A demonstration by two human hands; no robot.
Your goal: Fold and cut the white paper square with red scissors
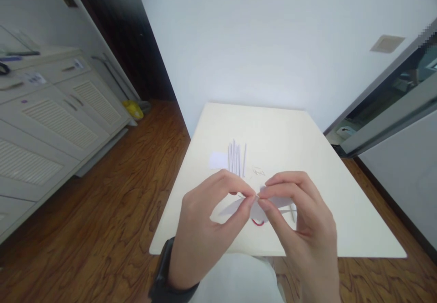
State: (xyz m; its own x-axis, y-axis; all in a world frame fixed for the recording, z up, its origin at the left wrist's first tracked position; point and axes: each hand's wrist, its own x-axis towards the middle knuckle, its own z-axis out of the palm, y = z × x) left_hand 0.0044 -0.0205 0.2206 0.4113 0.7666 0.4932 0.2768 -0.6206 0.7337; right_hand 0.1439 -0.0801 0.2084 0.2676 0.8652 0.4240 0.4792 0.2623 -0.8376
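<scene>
My left hand (208,230) and my right hand (300,221) meet above the near part of a cream table (307,157), fingertips pinched together on a small piece of white paper (254,208). Thumb and forefinger of each hand grip the paper at its middle. A thin red loop (257,223) shows just under the paper between my hands. A black watch band sits on my left wrist. Farther back on the table lie several thin white paper strips (235,158) side by side, with a small white paper square (217,160) to their left.
A tiny scrap (258,171) lies right of the strips. White cabinets (51,121) with louvred doors stand to the left, a yellow object (133,109) on the wooden floor beside them. A white wall is behind the table; a glass door frame (385,112) stands at right.
</scene>
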